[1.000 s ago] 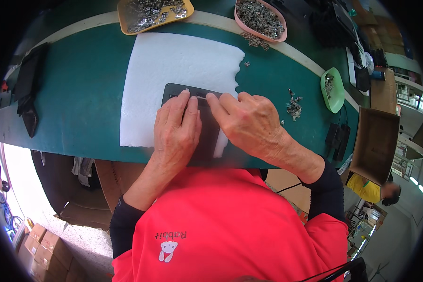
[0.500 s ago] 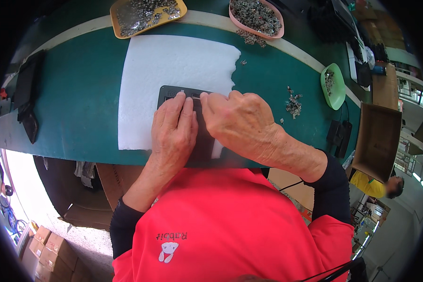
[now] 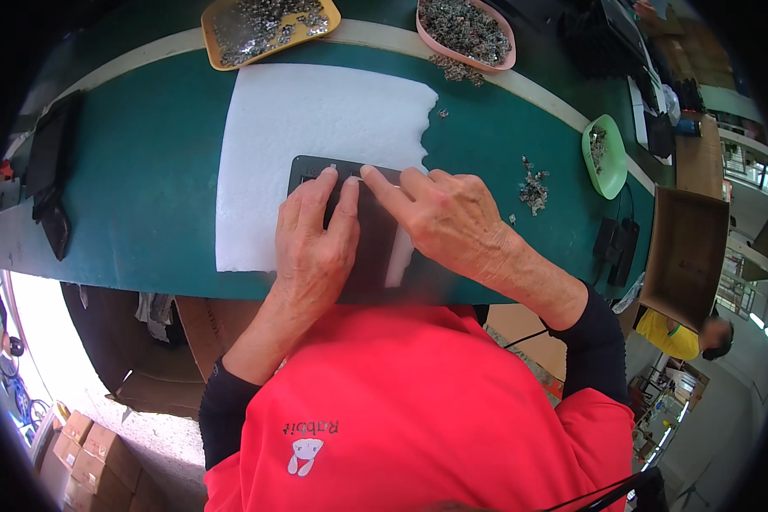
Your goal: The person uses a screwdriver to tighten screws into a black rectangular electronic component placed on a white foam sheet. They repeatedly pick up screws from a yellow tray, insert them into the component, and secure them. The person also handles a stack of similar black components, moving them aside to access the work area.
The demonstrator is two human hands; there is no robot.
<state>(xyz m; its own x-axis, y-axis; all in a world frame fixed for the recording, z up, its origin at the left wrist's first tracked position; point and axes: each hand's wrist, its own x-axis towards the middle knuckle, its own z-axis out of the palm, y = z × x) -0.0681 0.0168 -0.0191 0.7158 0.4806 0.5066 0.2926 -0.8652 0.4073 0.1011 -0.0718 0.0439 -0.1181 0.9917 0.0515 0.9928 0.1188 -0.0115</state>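
Observation:
A flat dark grey panel (image 3: 374, 235) lies on a white foam sheet (image 3: 316, 128) on the green table (image 3: 136, 188). My left hand (image 3: 314, 243) rests flat on the panel's left part, fingers pointing toward its far edge. My right hand (image 3: 452, 222) lies over the panel's right part, its index finger stretched left and pressing near the far edge, next to the left fingertips. Much of the panel is hidden under both hands.
A yellow tray (image 3: 269, 26) and a pink tray (image 3: 465, 34) of small metal parts stand at the far edge. A green dish (image 3: 604, 158) and loose parts (image 3: 533, 189) sit right. A cardboard box (image 3: 687, 256) and a black strap (image 3: 47, 188) flank the table.
Both hands have stayed on the panel; my right index finger has slid a little along the far edge toward the left fingertips. The view has shifted slightly.

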